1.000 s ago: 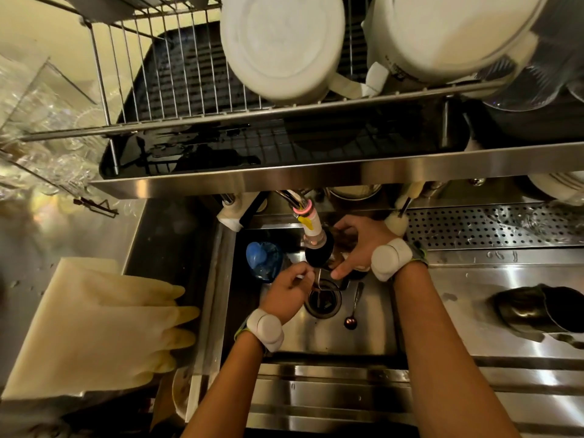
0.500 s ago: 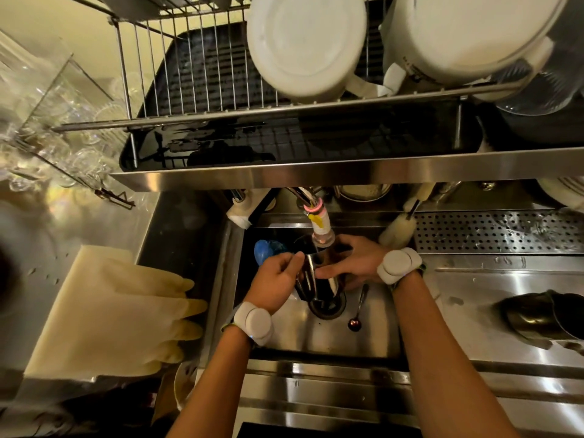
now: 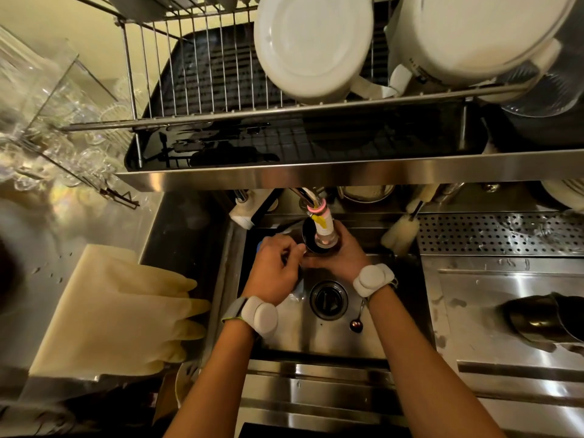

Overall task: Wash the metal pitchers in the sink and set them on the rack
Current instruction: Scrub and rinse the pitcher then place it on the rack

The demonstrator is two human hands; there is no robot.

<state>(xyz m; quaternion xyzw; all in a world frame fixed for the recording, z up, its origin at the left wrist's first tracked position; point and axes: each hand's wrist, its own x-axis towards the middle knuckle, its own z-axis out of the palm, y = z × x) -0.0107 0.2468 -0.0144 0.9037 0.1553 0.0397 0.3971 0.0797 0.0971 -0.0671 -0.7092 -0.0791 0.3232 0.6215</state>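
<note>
A small dark metal pitcher (image 3: 309,239) is held upright right under the tap nozzle (image 3: 325,227), which reaches into its mouth. My right hand (image 3: 346,256) grips the pitcher's body from the right. My left hand (image 3: 276,268) holds it from the left, fingers curled at its rim and side. Both hands are over the back of the steel sink (image 3: 290,327). A second metal pitcher (image 3: 543,317) lies on its side on the counter at the right. The wire rack (image 3: 202,80) hangs above the sink.
White bowls (image 3: 311,42) sit upside down on the rack. Yellow rubber gloves (image 3: 126,311) lie left of the sink. A spoon (image 3: 357,324) rests beside the drain (image 3: 328,299). A brush (image 3: 399,232) leans at the sink's back right, next to a perforated drain plate (image 3: 493,232).
The pitcher has been lifted from low over the drain up to the tap nozzle. Both hands rose with it toward the back of the sink.
</note>
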